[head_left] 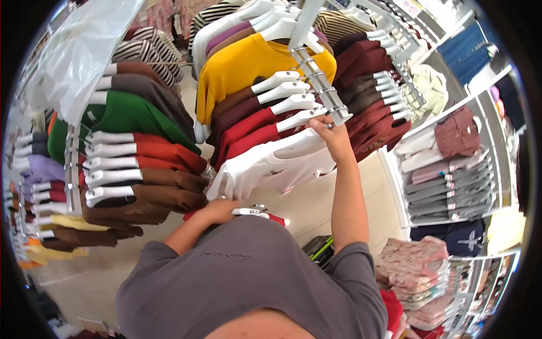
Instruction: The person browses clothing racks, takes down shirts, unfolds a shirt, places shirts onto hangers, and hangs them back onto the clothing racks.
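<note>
Tops (248, 133) already fill the rail (322, 86) at upper centre as the right hand (333, 135) apparently grips a white shirt (265, 173) at its end, the left hand (219, 212) below clasping a white hanger (248, 213), unhung.

metal rail (320, 84), white hangers (297, 103) hooked along it, shirts (271, 169) on them, pale tiled floor (307, 210) below
</note>
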